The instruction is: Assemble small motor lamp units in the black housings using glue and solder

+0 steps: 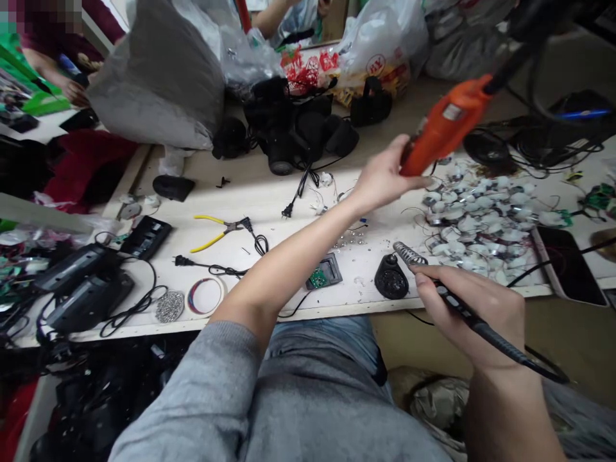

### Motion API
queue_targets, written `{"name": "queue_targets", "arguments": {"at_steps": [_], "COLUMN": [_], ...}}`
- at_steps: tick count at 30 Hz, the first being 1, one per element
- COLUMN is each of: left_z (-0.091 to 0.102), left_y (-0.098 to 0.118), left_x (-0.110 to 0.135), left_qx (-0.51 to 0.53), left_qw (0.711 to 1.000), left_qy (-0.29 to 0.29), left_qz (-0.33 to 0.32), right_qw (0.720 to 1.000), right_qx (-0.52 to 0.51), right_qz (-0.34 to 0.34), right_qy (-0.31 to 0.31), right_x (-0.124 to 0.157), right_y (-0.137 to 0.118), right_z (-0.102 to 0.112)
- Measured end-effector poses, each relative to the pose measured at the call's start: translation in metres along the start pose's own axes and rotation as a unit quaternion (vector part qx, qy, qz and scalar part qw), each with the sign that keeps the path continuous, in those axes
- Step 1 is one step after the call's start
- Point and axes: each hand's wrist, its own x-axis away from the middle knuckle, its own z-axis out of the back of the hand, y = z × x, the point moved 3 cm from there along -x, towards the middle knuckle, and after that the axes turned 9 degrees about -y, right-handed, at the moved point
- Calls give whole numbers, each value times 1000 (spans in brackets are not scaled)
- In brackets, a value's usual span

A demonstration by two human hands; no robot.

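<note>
Soldering iron [464, 314], held pen-fashion in the right hand [484, 314], presumably for fine control, aligns with the coil holder [409, 253] near the worktop's [206, 199] front edge; the left hand [382, 176] grips an orange power tool [445, 128]; a dark housing [333, 265] near that edge contains a green circuit board [318, 278]; the grey bag's [163, 77] contents are hidden.

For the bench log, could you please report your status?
Left hand holding orange tool, lower end. Right hand holding black soldering iron, front near coil holder. Left forearm hiding part of bench.
</note>
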Motion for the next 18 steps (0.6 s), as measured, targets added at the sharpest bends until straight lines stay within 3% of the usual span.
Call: {"name": "queue_targets", "arguments": {"at_steps": [4,8,11,14,18], "left_z": [26,39,43,54,75], "left_y": [-15,-44,-53,-53,-57], "left_x": [-23,-32,-28,-8,49], "left_qx": [-112,-146,-156,-182,-235], "left_qw": [991,987,985,980,971], "left_qy": [-38,-26,-22,-1,27], "left_qz": [-69,-62,-77,-82,-23], "right_qw": [1000,1000,1000,999,999], "right_qx": [-18,1,16,16,13], "right_qz": [-4,6,19,32,31], "right_qy": [-10,14,10,15,29], "right_x": [-4,-15,-27,-41,-54], "right_y": [6,20,35,52,69], "right_z": [0,-1,-8,-15,-18]}}
